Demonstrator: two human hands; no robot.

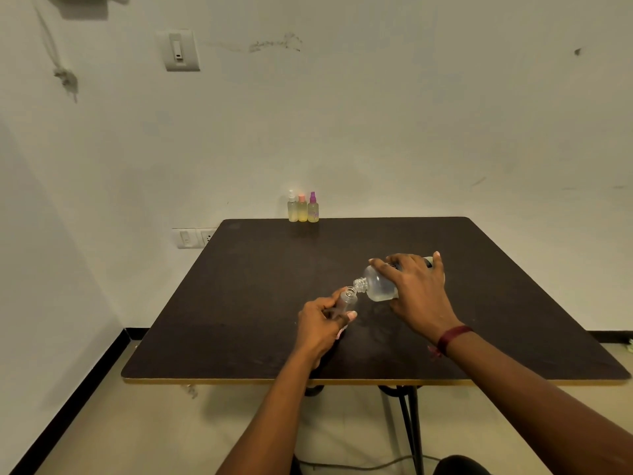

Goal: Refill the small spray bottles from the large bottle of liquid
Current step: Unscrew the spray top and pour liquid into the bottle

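Spray bottles are the business at this table, and one of them, a small clear bottle point(346, 299) with its cap off, sits pinched in the left hand point(320, 332): thumb along its right side, fingers curled round the body from the left, mouth tipped up toward one o'clock. Right against that mouth is the threaded neck of the large bottle point(376, 286), which the right hand point(416, 296) grips from above, fingers point(380, 265) wrapped over the top, the thumb tucked beneath. It lies nearly on its side, neck pointing to about eight o'clock, and clear liquid pools in its lower belly. The two openings look to be touching or just apart; I cannot tell which, nor whether any liquid passes. A dark strip shows under the fingers on the big bottle, maybe a label, but no writing on it can be read. A maroon thread band point(452, 337) circles the right wrist. Both hands are just right of the middle of the dark table point(239, 303). At the far edge, around twelve o'clock, three capped spray bottles point(302, 208) stand upright, side by side, against the wall, tops white, pink and purple, each holding pale yellowish liquid. Their markings are too small to read.
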